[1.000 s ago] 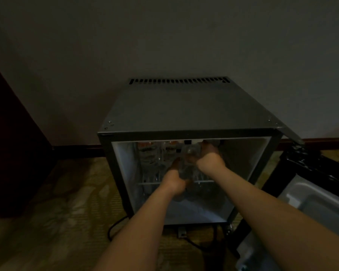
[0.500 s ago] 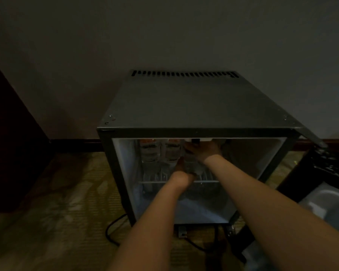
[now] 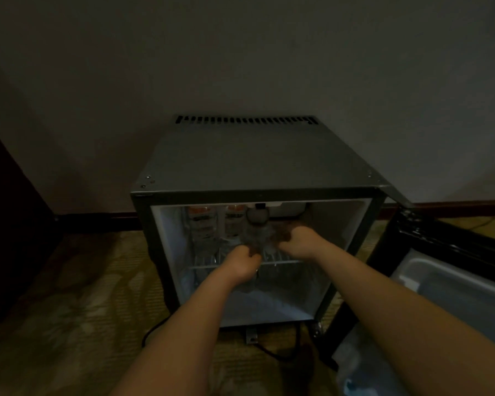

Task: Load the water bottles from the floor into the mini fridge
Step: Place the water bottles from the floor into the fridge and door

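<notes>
The mini fridge (image 3: 257,164) stands open against the wall, lit inside. Two water bottles with orange labels (image 3: 202,224) (image 3: 235,221) stand at the back left of its wire shelf (image 3: 286,262). Just right of them is a third water bottle (image 3: 256,225), blurred, with its dark cap towards me. My left hand (image 3: 240,264) grips that bottle's lower end. My right hand (image 3: 297,241) curls round its right side. Both hands are inside the fridge opening, and their fingers are partly hidden behind the bottle.
The fridge door (image 3: 455,284) hangs open to the right, its inner tray facing up. Crinkled plastic wrap (image 3: 355,364) lies on the carpet below the door. A black cable (image 3: 155,332) loops under the fridge. Dark furniture (image 3: 12,230) stands at the left.
Both hands have carried the bottle from the fridge opening deeper onto the upper shelf, beside the two standing bottles. The bottle's cap now shows.
</notes>
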Demonstrator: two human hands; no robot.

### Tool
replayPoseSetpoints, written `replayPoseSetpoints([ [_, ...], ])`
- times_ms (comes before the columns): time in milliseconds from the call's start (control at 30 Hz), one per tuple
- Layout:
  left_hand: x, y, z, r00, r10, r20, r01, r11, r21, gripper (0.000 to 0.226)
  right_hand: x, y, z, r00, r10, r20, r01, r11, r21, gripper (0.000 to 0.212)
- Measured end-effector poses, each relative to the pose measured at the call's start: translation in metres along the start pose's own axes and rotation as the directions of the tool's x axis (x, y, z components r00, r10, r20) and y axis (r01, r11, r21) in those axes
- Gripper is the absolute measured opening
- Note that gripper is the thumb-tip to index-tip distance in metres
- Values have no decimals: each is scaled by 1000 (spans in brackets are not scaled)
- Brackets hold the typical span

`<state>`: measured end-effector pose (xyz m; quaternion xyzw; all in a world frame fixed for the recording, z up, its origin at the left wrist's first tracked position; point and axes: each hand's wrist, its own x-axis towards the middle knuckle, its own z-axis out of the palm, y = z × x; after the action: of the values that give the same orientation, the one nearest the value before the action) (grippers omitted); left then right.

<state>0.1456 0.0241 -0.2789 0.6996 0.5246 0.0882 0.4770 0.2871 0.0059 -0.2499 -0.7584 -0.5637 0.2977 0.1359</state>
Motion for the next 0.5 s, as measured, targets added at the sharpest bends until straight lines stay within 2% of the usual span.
replayPoseSetpoints([
  [267, -75, 44, -7, 989, 105, 101, -129, 951, 281, 33, -94, -1, -40, 997, -73, 14, 75, 979, -190, 38],
  [500, -161, 97, 5, 980, 124, 155, -175, 909, 379, 37, -199, -9, -88, 987, -150, -54, 126, 944, -305, 41],
])
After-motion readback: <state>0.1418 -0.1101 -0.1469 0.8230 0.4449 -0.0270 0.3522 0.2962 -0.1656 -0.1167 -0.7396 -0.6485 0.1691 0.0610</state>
